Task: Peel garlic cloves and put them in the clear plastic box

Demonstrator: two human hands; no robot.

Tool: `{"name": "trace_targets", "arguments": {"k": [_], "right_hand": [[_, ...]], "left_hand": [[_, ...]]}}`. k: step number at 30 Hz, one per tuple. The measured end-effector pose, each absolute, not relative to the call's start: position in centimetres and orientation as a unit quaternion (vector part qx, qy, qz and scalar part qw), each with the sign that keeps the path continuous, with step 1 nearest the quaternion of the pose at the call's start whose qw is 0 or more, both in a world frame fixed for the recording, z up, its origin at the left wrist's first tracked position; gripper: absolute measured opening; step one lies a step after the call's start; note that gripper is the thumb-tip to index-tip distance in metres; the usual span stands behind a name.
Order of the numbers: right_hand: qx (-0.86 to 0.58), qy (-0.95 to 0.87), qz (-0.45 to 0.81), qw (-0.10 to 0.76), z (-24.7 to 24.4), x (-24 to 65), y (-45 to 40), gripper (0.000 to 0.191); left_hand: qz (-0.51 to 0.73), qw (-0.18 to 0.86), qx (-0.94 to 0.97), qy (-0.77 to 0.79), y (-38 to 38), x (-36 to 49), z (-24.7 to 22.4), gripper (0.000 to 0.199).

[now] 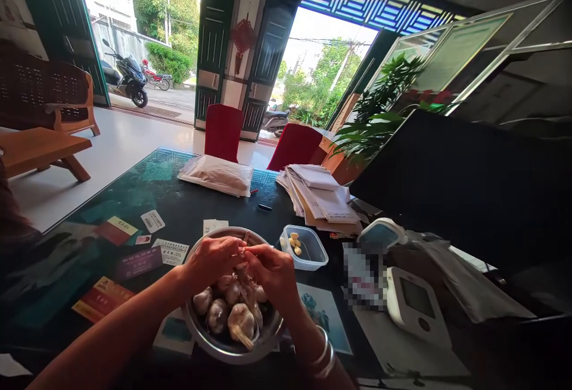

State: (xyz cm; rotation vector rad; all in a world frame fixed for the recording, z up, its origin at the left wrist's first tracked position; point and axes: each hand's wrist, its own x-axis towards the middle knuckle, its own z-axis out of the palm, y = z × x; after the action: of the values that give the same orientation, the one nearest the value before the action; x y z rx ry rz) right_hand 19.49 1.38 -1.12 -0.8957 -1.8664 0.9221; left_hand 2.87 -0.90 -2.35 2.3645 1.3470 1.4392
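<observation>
A round metal bowl (223,354) holds several whole garlic bulbs (241,321) and some loose papery skin. Both hands meet over its far side, fingertips together. My left hand (215,262) is closed in a pinch, and my right hand (271,268) pinches close against it. Whatever lies between the fingertips is too small to make out. Just right of the bowl, a clear plastic container (316,254) has several peeled garlic cloves (295,243) at its left side.
Papers are stacked (317,196) behind the container, beside a plastic-wrapped packet (218,174). Cards (138,262) lie at left under the glassy tabletop. A white device with a screen (417,306) and a dark monitor (456,187) stand at right. Two red chairs (223,131) are beyond.
</observation>
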Motion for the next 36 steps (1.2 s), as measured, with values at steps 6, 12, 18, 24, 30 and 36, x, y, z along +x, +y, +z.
{"name": "trace_targets", "arguments": {"k": [6,12,18,24,30,36], "right_hand": [[-0.360,-0.733,0.407,0.408,-0.9,19.4,1.3,0.016],[-0.352,-0.713,0.459,0.396,-0.4,19.5,1.3,0.018],[-0.343,-0.713,0.466,0.396,-0.6,19.3,1.5,0.019],[-0.352,-0.756,0.394,0.388,-1.2,19.3,1.7,0.019],[-0.369,-0.798,0.290,0.379,-1.2,19.3,1.6,0.015],[-0.380,-0.807,0.254,0.373,-1.2,19.3,1.5,0.013]], "left_hand": [[0.483,0.033,0.775,0.406,-0.9,2.5,-2.6,0.012],[0.488,0.022,0.771,0.408,-0.7,2.3,-2.5,0.015],[0.476,0.013,0.785,0.395,-0.5,2.2,-3.1,0.010],[0.468,0.011,0.801,0.373,-0.6,2.3,-3.5,0.016],[0.444,0.001,0.798,0.408,-0.9,2.5,-3.3,0.013],[0.451,0.026,0.791,0.413,-1.0,2.7,-3.0,0.012]]}}
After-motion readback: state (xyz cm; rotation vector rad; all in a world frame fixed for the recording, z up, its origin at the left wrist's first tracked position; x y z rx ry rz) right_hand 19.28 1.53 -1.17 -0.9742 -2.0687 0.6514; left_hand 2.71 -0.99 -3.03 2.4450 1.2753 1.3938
